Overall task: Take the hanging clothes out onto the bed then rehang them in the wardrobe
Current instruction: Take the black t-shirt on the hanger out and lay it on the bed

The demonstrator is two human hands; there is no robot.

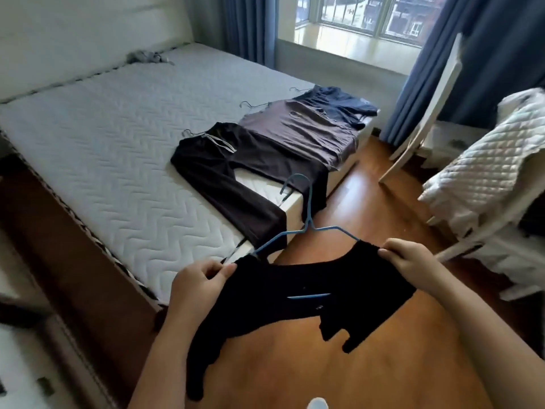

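Note:
A black garment [274, 293] hangs on a blue wire hanger [308, 222], held out over the wooden floor near the bed's corner. My left hand [197, 280] pinches its left shoulder together with the hanger arm. My right hand [408, 256] pinches the right shoulder. On the bed [103, 137] lie three garments on hangers: black trousers with a drawstring [224, 169], a grey-brown shirt [303, 128], and a dark blue shirt [336, 103] at the far end. No wardrobe is in view.
A white chair draped with a quilted cover [483, 172] stands on the right. Blue curtains [483, 54] frame a window behind it. A small grey cloth [144, 57] lies near the headboard. Wooden floor [368, 202] runs between bed and chair.

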